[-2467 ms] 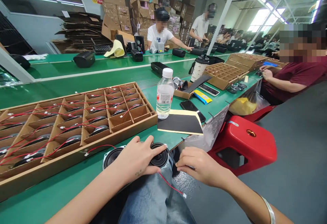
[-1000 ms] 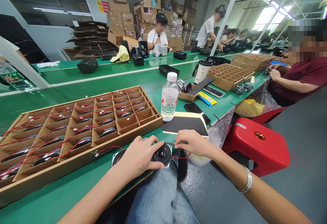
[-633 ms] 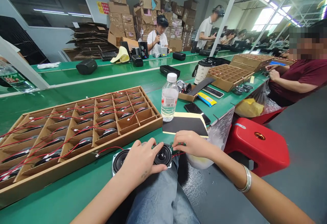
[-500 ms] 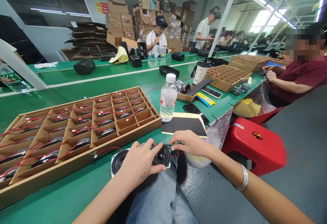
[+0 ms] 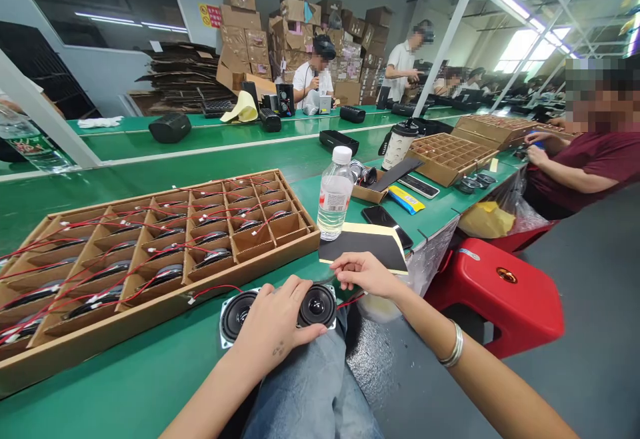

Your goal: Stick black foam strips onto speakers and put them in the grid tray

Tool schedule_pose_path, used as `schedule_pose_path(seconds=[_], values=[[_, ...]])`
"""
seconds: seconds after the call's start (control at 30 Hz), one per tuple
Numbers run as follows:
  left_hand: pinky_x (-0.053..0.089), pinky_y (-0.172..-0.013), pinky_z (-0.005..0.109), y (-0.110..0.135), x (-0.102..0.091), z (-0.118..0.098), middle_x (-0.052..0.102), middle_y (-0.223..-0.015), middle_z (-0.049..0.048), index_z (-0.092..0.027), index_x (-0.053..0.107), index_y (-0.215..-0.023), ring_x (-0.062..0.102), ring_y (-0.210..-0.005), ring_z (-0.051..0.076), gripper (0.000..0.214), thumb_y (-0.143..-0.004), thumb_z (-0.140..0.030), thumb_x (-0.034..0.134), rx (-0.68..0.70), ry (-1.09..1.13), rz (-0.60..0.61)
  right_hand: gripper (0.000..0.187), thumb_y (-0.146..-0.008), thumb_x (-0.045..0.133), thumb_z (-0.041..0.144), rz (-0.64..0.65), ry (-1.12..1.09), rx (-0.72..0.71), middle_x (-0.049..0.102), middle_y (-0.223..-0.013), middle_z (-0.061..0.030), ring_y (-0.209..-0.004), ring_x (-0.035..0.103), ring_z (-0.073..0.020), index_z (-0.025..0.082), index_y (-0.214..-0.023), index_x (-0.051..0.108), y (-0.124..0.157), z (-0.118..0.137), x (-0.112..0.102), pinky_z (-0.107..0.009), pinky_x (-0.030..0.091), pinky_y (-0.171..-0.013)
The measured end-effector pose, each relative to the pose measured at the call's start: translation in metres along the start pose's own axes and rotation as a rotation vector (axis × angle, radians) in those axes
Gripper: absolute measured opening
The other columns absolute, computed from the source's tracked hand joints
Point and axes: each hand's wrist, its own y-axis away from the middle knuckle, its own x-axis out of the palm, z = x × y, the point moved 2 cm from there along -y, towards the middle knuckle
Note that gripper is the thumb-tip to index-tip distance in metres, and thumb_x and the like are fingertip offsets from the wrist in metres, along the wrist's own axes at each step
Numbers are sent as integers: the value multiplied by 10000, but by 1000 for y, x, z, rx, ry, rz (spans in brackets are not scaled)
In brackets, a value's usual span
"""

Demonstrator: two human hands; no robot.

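Note:
My left hand presses on a pair of round black loudspeakers in a white-edged frame, lying on the green bench at my knee. A red wire runs from the pair to the left. My right hand is just above the pair, its fingertips pinched on what looks like a thin dark strip. To the left stands a long cardboard compartment tray of wired speakers. My left hand partly hides the pair.
A black sheet with yellow edges, a water bottle and a phone lie beyond my hands. A red stool stands at the right, and a co-worker sits past it beside another cardboard tray.
My right hand has lifted off the speaker pair and drawn back towards the black sheet, and the strip now lies thinner. My left hand stays on the pair.

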Motion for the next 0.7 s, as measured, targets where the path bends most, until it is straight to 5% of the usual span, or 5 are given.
schedule_pose_path(seconds=[0.23, 0.7], values=[[413, -787, 389, 0, 1, 0, 548, -1101, 66, -197, 472, -1202, 560, -854, 234, 537, -763, -487, 576, -9, -36, 2, 302, -679, 693, 418, -33, 29, -95, 529, -722, -1, -511, 502, -69, 132, -713, 600, -3, 0, 4, -198, 400, -462], [442, -755, 387, -3, 0, 0, 539, -1063, 65, -250, 467, -1248, 541, -756, 224, 567, -741, -476, 584, 4, -89, 8, 276, -752, 635, 419, -71, 146, -244, 525, -725, -20, -645, 487, -123, 150, -696, 610, 16, -6, 9, -249, 401, -585]])
